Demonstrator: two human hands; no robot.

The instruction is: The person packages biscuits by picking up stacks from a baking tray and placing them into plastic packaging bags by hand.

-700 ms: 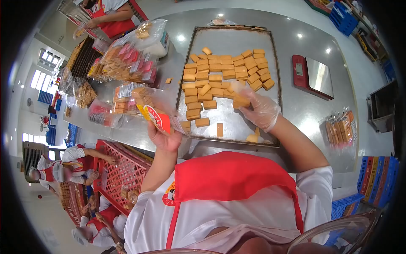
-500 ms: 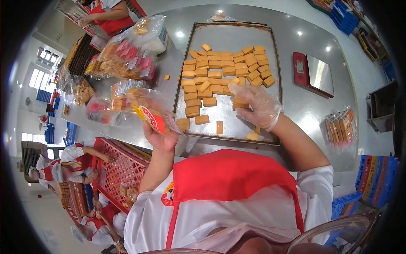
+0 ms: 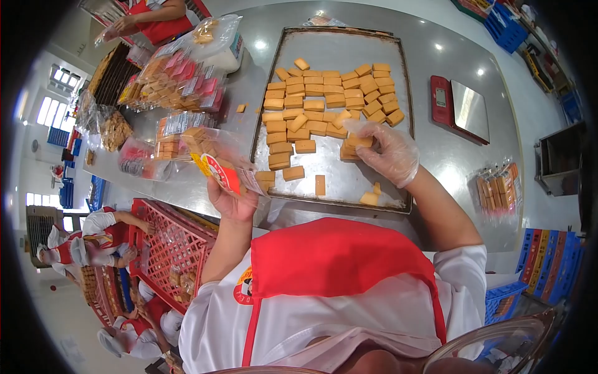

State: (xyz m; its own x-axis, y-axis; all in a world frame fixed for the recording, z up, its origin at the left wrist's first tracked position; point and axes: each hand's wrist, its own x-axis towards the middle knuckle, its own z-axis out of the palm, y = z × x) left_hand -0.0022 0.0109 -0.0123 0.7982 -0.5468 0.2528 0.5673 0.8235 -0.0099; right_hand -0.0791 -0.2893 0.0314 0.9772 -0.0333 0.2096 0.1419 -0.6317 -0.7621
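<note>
My left hand (image 3: pixel 233 201) grips a clear plastic bag (image 3: pixel 224 171) with a red and yellow label; several biscuits show inside it. On the metal baking tray (image 3: pixel 336 47) lie many golden rectangular biscuits (image 3: pixel 314 90), in rough rows and small stacks. My right hand (image 3: pixel 392 153), in a clear plastic glove, closes its fingers and thumb around a few stacked biscuits (image 3: pixel 350 151) at the right of the rows. Whether these biscuits are off the tray I cannot tell. Near the tray's front edge lie a single biscuit (image 3: pixel 320 185) and broken pieces (image 3: pixel 370 198).
A red scale (image 3: pixel 458 112) stands right of the tray, with packed biscuits (image 3: pixel 498 190) nearer. Filled bags (image 3: pixel 180 78) pile up at the left beside a white tub (image 3: pixel 227 59). A red crate (image 3: pixel 171 249) is at lower left, with co-workers (image 3: pixel 109 234) beyond.
My right hand's fingers have come together more around the stacked biscuits. The bag in my left hand stays at nearly the same place, and the whole view has shifted slightly.
</note>
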